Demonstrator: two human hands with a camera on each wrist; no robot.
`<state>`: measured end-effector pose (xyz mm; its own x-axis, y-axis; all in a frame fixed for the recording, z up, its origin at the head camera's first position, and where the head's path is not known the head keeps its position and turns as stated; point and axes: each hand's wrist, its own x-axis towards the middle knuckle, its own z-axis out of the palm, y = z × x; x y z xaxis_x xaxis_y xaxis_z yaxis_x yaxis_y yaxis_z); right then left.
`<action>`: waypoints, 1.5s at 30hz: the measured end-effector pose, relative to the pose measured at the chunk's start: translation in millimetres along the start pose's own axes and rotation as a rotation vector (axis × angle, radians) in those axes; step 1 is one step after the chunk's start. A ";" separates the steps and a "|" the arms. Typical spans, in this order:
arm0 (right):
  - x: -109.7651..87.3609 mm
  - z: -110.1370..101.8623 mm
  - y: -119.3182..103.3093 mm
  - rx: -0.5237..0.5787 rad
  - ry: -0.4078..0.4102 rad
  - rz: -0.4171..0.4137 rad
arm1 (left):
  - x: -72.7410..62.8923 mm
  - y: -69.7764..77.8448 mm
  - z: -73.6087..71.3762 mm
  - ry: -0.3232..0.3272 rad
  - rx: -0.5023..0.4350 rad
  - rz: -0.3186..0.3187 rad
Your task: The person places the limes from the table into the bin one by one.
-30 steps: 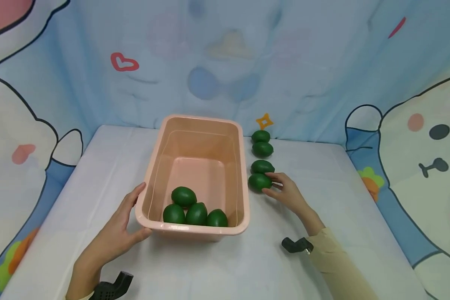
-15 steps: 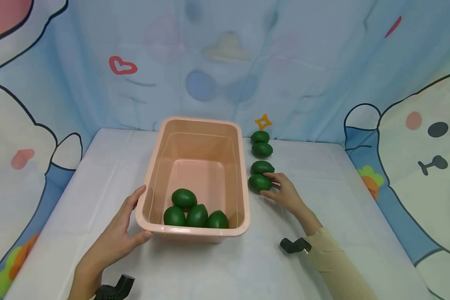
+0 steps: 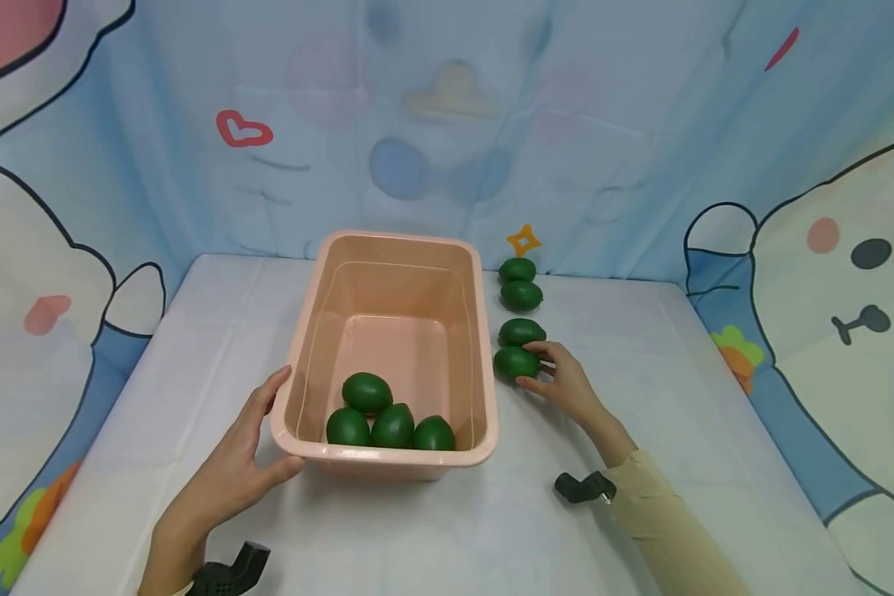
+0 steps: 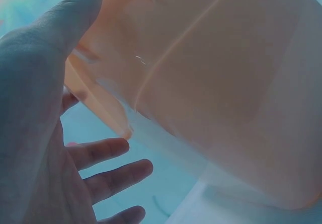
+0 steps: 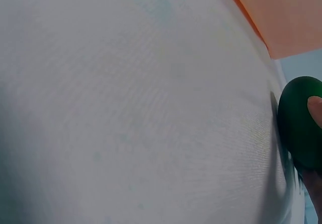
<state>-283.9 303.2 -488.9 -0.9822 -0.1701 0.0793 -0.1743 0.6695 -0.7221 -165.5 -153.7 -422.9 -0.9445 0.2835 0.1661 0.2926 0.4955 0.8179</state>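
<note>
In the head view, a pink plastic bin [image 3: 398,281] stands left of the table's middle, with several green limes [image 3: 393,426] lying in its near end. My left hand [image 3: 227,472] holds the bin's near left corner, thumb on the front rim and index finger at the left rim; the left wrist view shows the other fingers [image 4: 118,178] spread off the wall. To the right of the bin, my right hand [image 3: 566,385] pinches the nearest lime [image 3: 514,364] of a row between thumb and fingers. That lime [image 5: 297,121] shows partly at the right wrist view's edge.
Three more limes, the closest one [image 3: 521,332] beside the held lime, run back toward the curtain [image 3: 603,124]. A white cloth covers the table [image 3: 507,538]. Black wrist cameras [image 3: 584,487] stick out from both wrists.
Hands, bin and limes keep their places, apart from a slight shift of the whole head view. The right thumb has slid slightly to the left along the lime.
</note>
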 end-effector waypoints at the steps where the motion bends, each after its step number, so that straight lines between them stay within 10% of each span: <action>1: 0.1 0.4 0.1 0.002 0.003 -0.002 | 0.0 0.0 0.0 0.001 0.002 -0.002; 25: -8.2 0.3 0.4 -0.021 0.037 0.046 | 0.9 -0.8 2.8 0.018 -0.002 0.000; 45: -19.2 -28.7 -30.8 -0.083 0.104 -0.076 | 0.8 2.7 3.3 0.025 0.009 -0.027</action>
<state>-261.7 306.5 -448.5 -0.9672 -0.1500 0.2051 -0.2493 0.7160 -0.6521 -164.9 -149.4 -422.4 -0.9555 0.2492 0.1577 0.2679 0.5098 0.8175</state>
